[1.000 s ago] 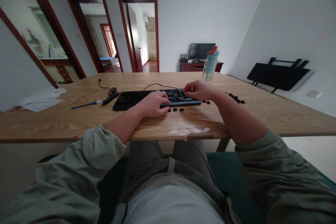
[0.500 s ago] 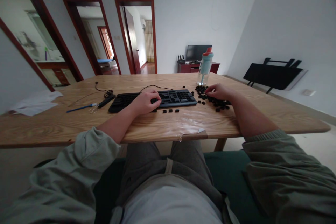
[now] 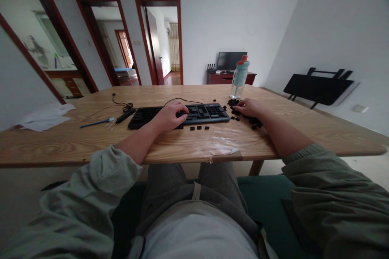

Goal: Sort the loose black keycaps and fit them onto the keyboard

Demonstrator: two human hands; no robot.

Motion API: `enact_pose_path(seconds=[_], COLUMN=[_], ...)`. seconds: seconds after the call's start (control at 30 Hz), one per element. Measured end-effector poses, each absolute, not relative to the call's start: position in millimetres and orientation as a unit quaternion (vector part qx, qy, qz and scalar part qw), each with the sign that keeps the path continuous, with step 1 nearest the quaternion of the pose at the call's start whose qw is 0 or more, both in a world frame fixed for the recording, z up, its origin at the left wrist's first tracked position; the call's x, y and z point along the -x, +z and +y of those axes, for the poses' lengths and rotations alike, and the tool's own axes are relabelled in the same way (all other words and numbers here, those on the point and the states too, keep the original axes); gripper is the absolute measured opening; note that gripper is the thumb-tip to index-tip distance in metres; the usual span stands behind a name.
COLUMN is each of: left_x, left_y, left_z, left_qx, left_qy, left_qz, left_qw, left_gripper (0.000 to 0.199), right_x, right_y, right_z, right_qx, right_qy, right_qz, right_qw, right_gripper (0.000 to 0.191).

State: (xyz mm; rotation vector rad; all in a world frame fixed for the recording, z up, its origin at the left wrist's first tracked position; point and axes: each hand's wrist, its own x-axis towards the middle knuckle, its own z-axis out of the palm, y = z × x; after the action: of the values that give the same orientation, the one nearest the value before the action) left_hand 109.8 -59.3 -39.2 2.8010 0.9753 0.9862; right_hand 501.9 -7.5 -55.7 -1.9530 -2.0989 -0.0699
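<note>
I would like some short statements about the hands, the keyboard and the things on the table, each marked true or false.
1. The left hand rests on the keyboard. True.
2. The right hand holds the water bottle. False: it lies on the loose keycaps; the bottle stands behind, untouched.
3. Three keycaps lie in front of the keyboard. True.
4. The blue pen lies right of the keyboard. False: it lies to its left.

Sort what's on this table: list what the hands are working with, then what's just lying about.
In hand: keyboard, under left hand; loose keycap pile, under right hand; three keycaps in front.

Lying about: water bottle, blue pen, paper, cable.
</note>
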Motion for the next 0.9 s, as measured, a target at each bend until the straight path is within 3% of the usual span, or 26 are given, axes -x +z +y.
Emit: enact_pose_path(seconds=[0.13,0.33,0.53,0.77,0.9], left_x=[-109.7,-110.0,-111.2,-110.8,-111.7], left_y=[-41.2,-43.6,-42.9,-43.3,-43.6], left_z=[-57.9,-55.2,-54.8,-52.7,-52.9], left_qx=[-0.897,-0.898,-0.895,-0.891,-0.888], left_qy=[0.318,0.321,0.328,0.335,0.346], left_qz=[0.308,0.300,0.303,0.306,0.302], left_qw=[0.005,0.003,0.005,-0.004,-0.003], left_gripper=[0.015,0.014,0.014,0.013,0.012], right_x=[-485.2,-487.2,-495.8,-490.8,-475.7], right_y=[-54.9,-56.5,-59.9,-58.9,-40.4], right_z=[-4.1,3.6,14.5,14.2,-1.6], right_qx=[0.710,0.746,0.726,0.713,0.677], right_qy=[-0.011,0.044,0.028,0.030,0.081], right_qz=[-0.696,-0.647,-0.668,-0.684,-0.687], right_qw=[0.110,0.151,0.162,0.151,0.251], right_gripper=[0.043,0.038,0.040,0.028,0.023])
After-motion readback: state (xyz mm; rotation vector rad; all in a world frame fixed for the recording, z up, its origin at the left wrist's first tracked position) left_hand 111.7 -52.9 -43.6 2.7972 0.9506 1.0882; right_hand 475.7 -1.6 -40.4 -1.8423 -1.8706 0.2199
